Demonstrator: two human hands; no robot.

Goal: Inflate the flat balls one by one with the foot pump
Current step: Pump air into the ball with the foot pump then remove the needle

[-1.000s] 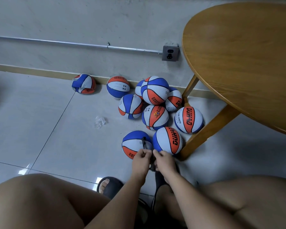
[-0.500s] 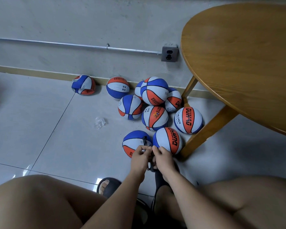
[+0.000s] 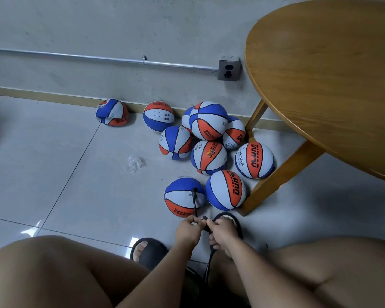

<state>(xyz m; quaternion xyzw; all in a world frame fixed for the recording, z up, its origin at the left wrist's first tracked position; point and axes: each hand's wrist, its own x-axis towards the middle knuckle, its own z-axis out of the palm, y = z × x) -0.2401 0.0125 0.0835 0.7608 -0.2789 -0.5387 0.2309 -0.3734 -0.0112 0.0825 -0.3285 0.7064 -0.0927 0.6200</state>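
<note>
A blue, white and orange ball [image 3: 182, 196] lies on the floor just beyond my hands, with the thin black pump hose [image 3: 195, 201] running up over it to its top. My left hand [image 3: 188, 230] pinches the hose's near part. My right hand [image 3: 222, 232] grips a small black fitting at the hose's end, close against the left hand. Several more balls [image 3: 209, 156] of the same colours are heaped behind, and a caved-in flat one [image 3: 112, 112] leans at the skirting. The pump itself is hidden between my legs.
A round wooden table [image 3: 325, 81] overhangs on the right, its leg [image 3: 278, 176] beside the nearest balls. A wall socket [image 3: 229, 70] and a metal conduit run along the grey wall. A crumpled clear wrapper [image 3: 133, 163] lies on the tiles. My feet wear black slippers [image 3: 149, 252].
Both hands have drawn back slightly from the ball toward me, still joined on the hose. My right slipper now shows behind my right hand.
</note>
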